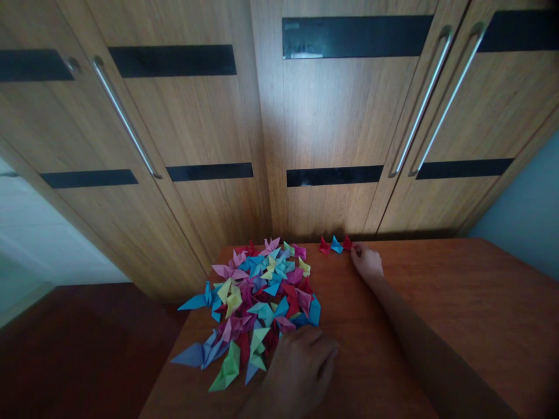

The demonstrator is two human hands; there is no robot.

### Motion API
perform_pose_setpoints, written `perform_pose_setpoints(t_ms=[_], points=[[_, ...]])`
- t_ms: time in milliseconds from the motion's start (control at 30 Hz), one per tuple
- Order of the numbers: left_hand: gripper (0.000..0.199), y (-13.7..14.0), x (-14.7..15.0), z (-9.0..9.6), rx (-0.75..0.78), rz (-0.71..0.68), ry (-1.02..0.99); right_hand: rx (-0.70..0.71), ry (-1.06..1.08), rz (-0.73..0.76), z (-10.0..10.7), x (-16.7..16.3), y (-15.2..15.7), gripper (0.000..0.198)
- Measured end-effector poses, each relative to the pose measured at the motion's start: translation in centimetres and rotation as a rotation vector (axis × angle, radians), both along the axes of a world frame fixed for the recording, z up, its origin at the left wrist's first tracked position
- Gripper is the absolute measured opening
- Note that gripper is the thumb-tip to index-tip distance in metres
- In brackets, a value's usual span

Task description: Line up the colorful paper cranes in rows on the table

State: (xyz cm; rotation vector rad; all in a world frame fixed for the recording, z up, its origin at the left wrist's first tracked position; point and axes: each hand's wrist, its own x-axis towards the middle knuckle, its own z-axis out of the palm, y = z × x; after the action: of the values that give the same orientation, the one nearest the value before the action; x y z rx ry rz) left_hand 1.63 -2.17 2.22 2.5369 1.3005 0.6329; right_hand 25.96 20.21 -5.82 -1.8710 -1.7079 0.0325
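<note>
Red, blue and red paper: 3 small, pointed folded figures stand in a short row to the right of the landmark, a loose heap of many-coloured folded-paper figures (262,285). The row is level with the heap's far end, along the back edge of the reddish-brown wooden tabletop (437,302).

Right hand (368,263): thumb and fingertips drawn together, apparently pinching the outer tip of the red pointed paper figure at the row's right end (347,243). The blue pointed paper figure (336,245) is just beside it; the other red pointed paper figure (324,245) is nearest the heap.

Left hand (301,364): at the heap's near right edge, fingers curled; cannot tell how far open it is or whether it holds paper.

Risks (judgement):
1. A sideways knock from the right fingers could topple or skew the row, its figures being light and close-set.
2. A hard pinch could crease the tip.
3. A leftward push by the left hand could tip the bright-blue long-pointed paper figure (196,302), at the heap's left fringe, over the tabletop's edge.
</note>
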Motion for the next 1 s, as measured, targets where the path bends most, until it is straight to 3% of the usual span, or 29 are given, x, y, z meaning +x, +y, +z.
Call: perform_pose_setpoints(t_ms=[700, 1000], points=[[0.014, 0.0, -0.1, 0.3, -0.003, -0.021, -0.001, -0.006, -0.022, -0.072, 1.0, -0.7, -1.0, 0.031], [0.019, -0.1, 0.0, -0.2, -0.008, -0.024, -0.012, 0.015, -0.125, 0.276, 1.0, -1.8, -1.4, 0.032]])
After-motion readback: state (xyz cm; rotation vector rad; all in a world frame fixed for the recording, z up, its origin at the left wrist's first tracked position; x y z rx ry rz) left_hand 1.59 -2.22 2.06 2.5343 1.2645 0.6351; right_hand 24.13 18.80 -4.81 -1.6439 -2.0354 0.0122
